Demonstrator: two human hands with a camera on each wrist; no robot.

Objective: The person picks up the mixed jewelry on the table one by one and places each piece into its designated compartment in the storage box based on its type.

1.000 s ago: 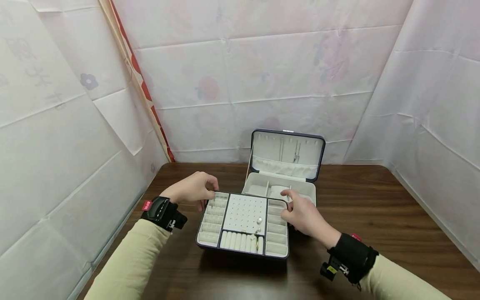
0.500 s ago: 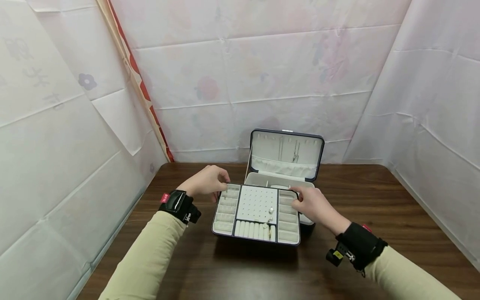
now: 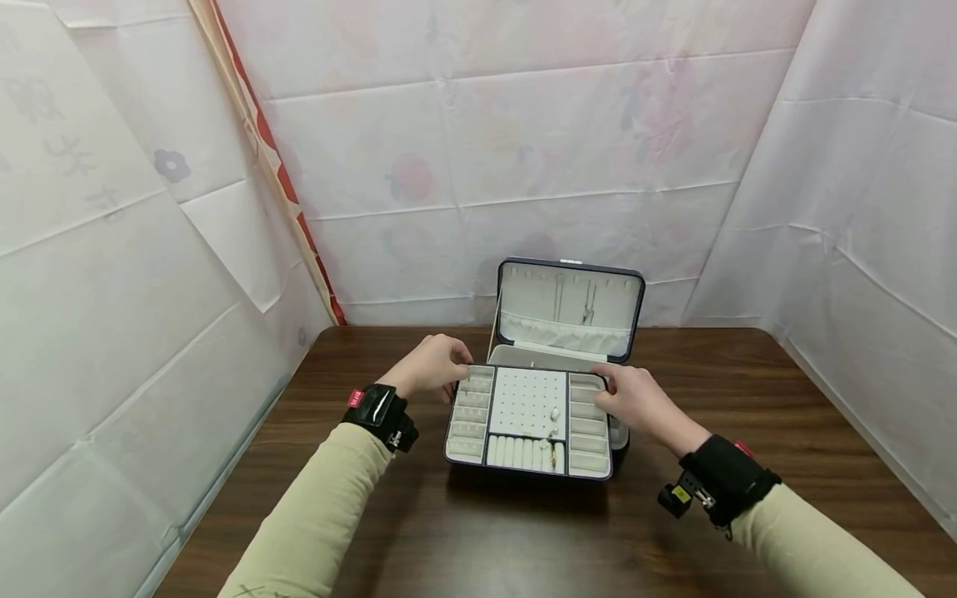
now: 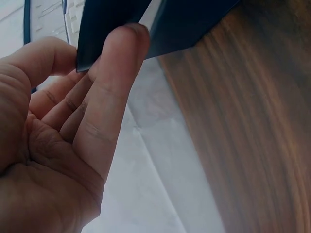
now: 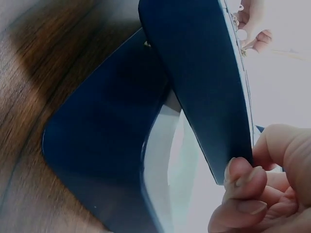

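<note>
My left hand (image 3: 435,367) and right hand (image 3: 641,400) grip a dark blue jewelry tray (image 3: 527,397) by its two far corners. The tray is tilted over the front of an open jewelry box (image 3: 516,355). It has side compartments, a dotted earring panel and a ring-roll section; a few earrings and a gold-coloured piece sit at its right. In the left wrist view, thumb and fingers pinch the corner of the tray wall (image 4: 109,29). The right wrist view has the right fingers (image 5: 243,184) on the other corner, the tray raised at an angle above the box wall (image 5: 92,145).
The box's raised lid (image 3: 564,303) stands behind, with necklaces (image 3: 588,303) hanging inside. All this is on a dark wooden table (image 3: 748,399). White printed sheeting (image 3: 486,149) encloses the back and both sides.
Both hands have carried the tray right and away from me, bringing it further over the jewelry box and covering more of its compartments. The box and its lid have stayed put.
</note>
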